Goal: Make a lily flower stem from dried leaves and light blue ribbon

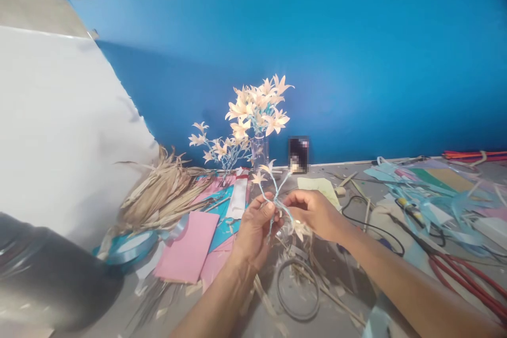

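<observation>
My left hand [259, 224] pinches the joined blue-wrapped stems of a small artificial flower branch [276, 190] between thumb and fingers. Several cream star-shaped flowers tip the branch; one droops low at the right, near my other wrist. On the right side, my right hand [312, 211] has its fingers curled in against the same stems. Its fingertips are partly hidden behind them. Beyond both hands, a clear vase [260, 152] holds a full bunch of similar cream flowers [259, 103]. A smaller flower spray [224, 150] rests to the left of the vase.
Dried husks [154, 195], pink paper [188, 245] and a blue ribbon roll [132, 247] lie at left, near a dark cylinder [51, 274]. In front sits a round ring [298, 289]. Blue strips [439, 211] and red cords [467, 285] clutter the right. A blue panel [356, 63] stands behind.
</observation>
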Demonstrator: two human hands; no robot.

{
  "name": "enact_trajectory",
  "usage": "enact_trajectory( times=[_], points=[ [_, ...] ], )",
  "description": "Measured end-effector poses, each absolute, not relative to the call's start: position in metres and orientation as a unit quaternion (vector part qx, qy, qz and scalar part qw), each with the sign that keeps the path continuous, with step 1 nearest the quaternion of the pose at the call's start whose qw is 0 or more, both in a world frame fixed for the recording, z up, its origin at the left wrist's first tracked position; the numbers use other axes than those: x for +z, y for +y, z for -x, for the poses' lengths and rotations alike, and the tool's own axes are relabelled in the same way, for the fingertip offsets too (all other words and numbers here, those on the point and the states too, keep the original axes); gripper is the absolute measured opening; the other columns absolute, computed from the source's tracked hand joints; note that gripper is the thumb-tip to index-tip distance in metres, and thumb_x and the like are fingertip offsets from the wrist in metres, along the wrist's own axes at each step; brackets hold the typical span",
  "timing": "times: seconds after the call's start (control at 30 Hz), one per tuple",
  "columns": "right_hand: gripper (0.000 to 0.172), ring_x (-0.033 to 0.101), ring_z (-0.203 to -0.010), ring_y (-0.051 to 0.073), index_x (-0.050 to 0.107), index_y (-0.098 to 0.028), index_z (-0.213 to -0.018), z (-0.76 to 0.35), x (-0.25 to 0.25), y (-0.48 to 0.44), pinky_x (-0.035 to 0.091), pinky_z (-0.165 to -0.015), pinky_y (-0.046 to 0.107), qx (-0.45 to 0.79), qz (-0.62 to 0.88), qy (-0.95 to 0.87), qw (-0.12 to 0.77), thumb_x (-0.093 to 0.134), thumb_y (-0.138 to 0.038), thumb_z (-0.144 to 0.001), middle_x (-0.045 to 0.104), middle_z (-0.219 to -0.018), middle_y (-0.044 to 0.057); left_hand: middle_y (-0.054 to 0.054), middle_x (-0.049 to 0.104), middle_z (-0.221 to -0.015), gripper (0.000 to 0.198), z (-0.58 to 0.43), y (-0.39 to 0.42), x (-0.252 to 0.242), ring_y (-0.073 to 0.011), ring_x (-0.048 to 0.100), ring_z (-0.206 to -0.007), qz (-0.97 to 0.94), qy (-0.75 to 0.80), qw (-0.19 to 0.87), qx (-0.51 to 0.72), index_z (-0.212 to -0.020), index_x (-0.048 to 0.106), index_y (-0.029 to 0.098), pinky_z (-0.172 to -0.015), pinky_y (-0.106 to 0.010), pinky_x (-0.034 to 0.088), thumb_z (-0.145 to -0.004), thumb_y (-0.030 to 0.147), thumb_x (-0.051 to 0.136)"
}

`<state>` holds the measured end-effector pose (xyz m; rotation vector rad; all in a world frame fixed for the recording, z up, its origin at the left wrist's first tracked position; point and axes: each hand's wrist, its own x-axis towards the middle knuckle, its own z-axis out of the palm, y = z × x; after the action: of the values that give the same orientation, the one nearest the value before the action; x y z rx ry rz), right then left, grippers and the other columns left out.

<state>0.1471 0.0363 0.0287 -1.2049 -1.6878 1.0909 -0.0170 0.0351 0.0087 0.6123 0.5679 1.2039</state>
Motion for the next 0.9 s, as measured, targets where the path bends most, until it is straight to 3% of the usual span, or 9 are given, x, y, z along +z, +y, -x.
enact_trajectory(
  times=[0.1,0.3,0.5,0.73,0.9],
  points=[
    [0.008,0.049,-0.055,0.011,0.065,-0.017,-0.074,-0.157,0.015,0.046,0.034,-0.053,0.023,0.386,0.536,-0.647,0.381,0.066,-0.024,-0.073,0.063,-0.065,-0.001,0.004,0.058,-0.064,0.04,0.019,0.038,0.011,-0.0075,0.051,-0.057,-0.284,0.252,0.735,0.562,-0.093,0.061,0.019,-0.063,-0.022,0.047,-0.063,0.021,0.087],
    [0.017,0.036,-0.044,0.007,0.062,-0.016,-0.072,-0.172,-0.001,0.057,0.025,-0.047,0.022,0.531,0.495,-0.584,0.363,0.069,-0.031,-0.068,0.05,-0.047,-0.006,0.003,0.058,-0.066,0.032,0.035,0.046,0.017,-0.0073,0.052,-0.057,-0.325,0.301,0.696,0.565,-0.081,0.061,0.016,-0.056,-0.02,0.045,-0.063,0.025,0.086],
    [0.023,0.034,-0.043,0.006,0.062,-0.015,-0.069,-0.179,-0.004,0.062,0.021,-0.046,0.022,0.558,0.47,-0.56,0.393,0.074,-0.035,-0.065,0.048,-0.046,-0.007,0.001,0.058,-0.062,0.029,0.063,0.059,0.028,-0.0083,0.054,-0.055,-0.391,0.382,0.688,0.478,-0.072,0.063,0.013,-0.052,-0.02,0.045,-0.059,0.023,0.088],
    [0.027,0.035,-0.045,0.007,0.062,-0.015,-0.07,-0.18,-0.003,0.059,0.022,-0.047,0.023,0.565,0.462,-0.581,0.36,0.073,-0.04,-0.069,0.05,-0.048,-0.005,-0.002,0.062,-0.064,0.023,0.093,0.08,0.028,-0.0104,0.058,-0.055,-0.403,0.417,0.668,0.466,-0.072,0.062,0.012,-0.05,-0.021,0.047,-0.064,0.017,0.083],
    [0.031,0.037,-0.048,0.007,0.062,-0.015,-0.069,-0.177,-0.004,0.056,0.023,-0.049,0.023,0.569,0.465,-0.589,0.336,0.073,-0.044,-0.071,0.051,-0.052,-0.004,-0.001,0.064,-0.062,0.028,0.125,0.078,0.019,-0.0123,0.062,-0.056,-0.388,0.477,0.622,0.485,-0.084,0.062,0.014,-0.05,-0.021,0.049,-0.063,0.011,0.081]
  ],
)
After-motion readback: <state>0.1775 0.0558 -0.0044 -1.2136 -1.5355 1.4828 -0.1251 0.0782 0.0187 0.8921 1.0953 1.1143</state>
